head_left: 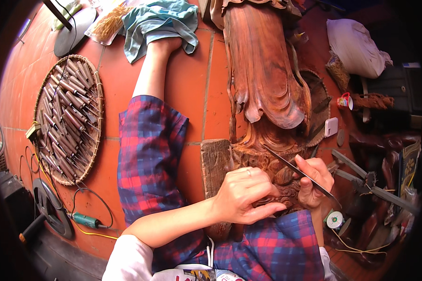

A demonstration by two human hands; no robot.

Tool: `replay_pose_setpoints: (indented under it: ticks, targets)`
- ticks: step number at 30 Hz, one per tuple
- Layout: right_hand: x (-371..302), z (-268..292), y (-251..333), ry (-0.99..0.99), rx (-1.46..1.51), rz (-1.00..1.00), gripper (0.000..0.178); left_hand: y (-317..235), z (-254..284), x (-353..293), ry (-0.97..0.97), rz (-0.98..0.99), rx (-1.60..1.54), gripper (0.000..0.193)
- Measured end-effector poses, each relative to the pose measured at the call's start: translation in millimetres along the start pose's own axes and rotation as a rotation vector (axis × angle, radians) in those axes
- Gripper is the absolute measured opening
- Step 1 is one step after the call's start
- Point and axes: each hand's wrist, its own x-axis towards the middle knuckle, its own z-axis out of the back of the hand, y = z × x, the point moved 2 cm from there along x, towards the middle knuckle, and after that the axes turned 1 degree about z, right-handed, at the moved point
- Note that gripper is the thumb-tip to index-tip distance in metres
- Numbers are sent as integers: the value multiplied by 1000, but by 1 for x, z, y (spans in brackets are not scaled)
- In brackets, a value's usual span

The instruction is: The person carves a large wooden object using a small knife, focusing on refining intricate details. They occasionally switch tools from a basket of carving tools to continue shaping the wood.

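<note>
- The left hand (248,194) half-curls, thumb out, over the near end of the wood carving (262,61); I cannot tell whether it grips anything.
- The right hand (316,180) pinches a thin dark blade (286,162).
- The carving lies ahead, red-brown, with flowing folds.
- At left, a wicker basket (101,107) holds wood-handled chisels (68,117).

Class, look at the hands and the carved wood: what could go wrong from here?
The slim dark tool in the right hand might slip and scratch the carved wood beneath it. It could also nick the nearby left hand, though the tool's sharpness can't be judged. If bumped, the round basket might spill its crowded tools.
</note>
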Motion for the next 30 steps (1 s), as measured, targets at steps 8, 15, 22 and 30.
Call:
replay_pose_setpoints:
  ticks: [8, 15, 22, 30]
  targets:
    - [-5, -18, -9, 130, -231, 107, 37, 16, -11, -7, -105, 48, 191, 52]
    - [-7, -29, -24, 219, -301, 260, 17, 38, -16, -10, 174, 205, 407, 74]
    - [-3, -27, -39, 226, -319, 331, 17, 49, -14, 1, 242, 214, 443, 73]
    - [-5, -31, -28, 268, -284, 300, 16, 45, -13, -13, 242, 242, 478, 80]
